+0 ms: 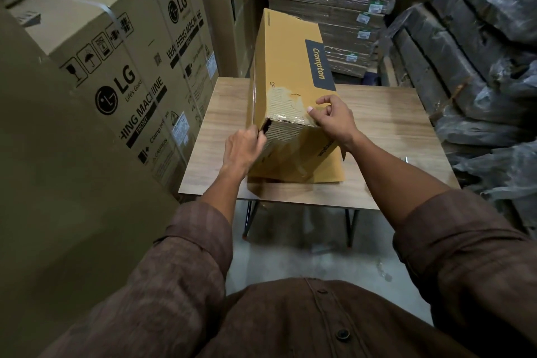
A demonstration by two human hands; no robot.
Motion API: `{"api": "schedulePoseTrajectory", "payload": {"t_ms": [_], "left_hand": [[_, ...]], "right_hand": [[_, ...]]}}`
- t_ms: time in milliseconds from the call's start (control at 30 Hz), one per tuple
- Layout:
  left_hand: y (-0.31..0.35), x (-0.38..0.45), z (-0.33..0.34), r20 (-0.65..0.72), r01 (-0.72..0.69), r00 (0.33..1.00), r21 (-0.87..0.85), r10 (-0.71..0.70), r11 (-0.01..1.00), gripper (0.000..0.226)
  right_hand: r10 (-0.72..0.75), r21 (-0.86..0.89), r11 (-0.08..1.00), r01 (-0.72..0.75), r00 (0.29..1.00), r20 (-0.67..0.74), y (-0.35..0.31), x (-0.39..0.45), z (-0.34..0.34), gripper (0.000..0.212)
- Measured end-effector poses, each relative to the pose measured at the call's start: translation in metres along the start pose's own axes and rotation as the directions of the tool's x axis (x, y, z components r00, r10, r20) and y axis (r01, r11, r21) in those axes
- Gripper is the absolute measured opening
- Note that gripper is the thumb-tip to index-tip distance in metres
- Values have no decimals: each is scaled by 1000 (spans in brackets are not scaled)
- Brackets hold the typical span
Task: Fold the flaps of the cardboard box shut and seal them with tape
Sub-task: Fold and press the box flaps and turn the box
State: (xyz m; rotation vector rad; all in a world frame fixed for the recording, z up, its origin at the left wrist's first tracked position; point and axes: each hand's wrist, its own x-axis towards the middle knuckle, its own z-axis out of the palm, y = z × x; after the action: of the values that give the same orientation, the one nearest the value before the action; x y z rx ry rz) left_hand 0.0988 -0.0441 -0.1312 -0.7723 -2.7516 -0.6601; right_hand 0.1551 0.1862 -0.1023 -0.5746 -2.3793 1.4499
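A long yellow-brown cardboard box (286, 67) marked "Crompton" lies lengthwise on a small wooden table (392, 136), its near end toward me. The near end flap (293, 151) is folded down, and its top edge is torn with bare corrugation and old clear tape showing. My left hand (244, 145) grips the left corner of that end, fingers curled around the edge by a dark gap. My right hand (334, 116) rests on the right top corner, thumb and fingers pinching the taped edge. I see no tape roll.
Tall LG washing machine cartons (122, 73) stand close on the left. Stacks of flat cardboard (343, 9) rise behind the table, and plastic-wrapped bundles (479, 73) crowd the right. A small metallic object (404, 159) lies near the table's right front edge. Concrete floor shows below.
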Motion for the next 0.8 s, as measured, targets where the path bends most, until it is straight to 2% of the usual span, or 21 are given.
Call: {"api": "schedulePoseTrajectory", "payload": {"t_ms": [267, 500, 667, 800], "left_hand": [[-10, -5, 1, 3, -33, 999, -41, 33, 999, 14], [-12, -4, 3, 3, -95, 995, -92, 96, 991, 14], [-18, -7, 3, -50, -156, 987, -78, 153, 985, 20], [-22, -7, 4, -32, -139, 990, -70, 137, 988, 22]], "right_hand": [[6, 4, 1000, -6, 1000, -14, 2, -1, -2, 35], [18, -14, 1000, -18, 999, -32, 4, -2, -5, 34], [26, -9, 1000, -26, 999, -39, 4, -3, -6, 34], [32, -19, 999, -33, 998, -45, 2, -5, -3, 34]]}}
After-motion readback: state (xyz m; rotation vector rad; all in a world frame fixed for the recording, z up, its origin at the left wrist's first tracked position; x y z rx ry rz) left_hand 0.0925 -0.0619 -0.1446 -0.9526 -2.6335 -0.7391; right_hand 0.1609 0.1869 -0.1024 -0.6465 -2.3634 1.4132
